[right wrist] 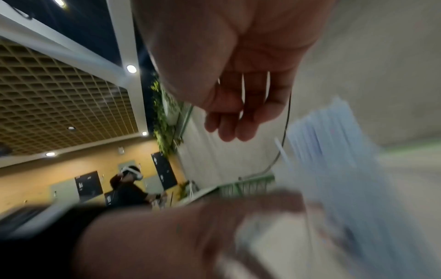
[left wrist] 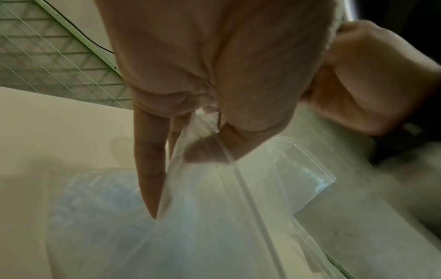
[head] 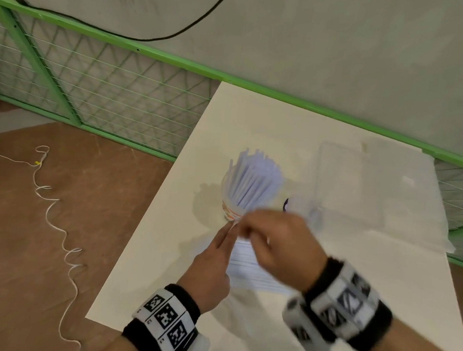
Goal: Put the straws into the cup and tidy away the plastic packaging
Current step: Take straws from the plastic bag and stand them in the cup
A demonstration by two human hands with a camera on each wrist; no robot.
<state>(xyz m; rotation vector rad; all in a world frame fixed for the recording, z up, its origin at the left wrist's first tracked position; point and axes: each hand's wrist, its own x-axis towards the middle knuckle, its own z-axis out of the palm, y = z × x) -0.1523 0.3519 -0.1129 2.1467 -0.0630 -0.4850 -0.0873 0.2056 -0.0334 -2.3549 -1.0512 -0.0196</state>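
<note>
We've got one cup near desk centre, packed w/ a fanned bunch of pale straws, too many & too blurred to count. At 6 o'clock from the cup lies the plastic packaging, one thin clear bag, partly under both hands.

Left hand: grip pinches the bag's film betw. thumb and fingers, index held straight, per left wrist view. Right hand: fingers curled, but too blurred – we can't tell what, if anything, its grip has.

Handling, our guess: film is v. light, floppy, slippery, so pinch an edge or fold, not the flat middle. Straws are light but bendy, & the full cup looks top-heavy, easy to tip.

One clear lidded box sits at 2 o'clock from the cup.
</note>
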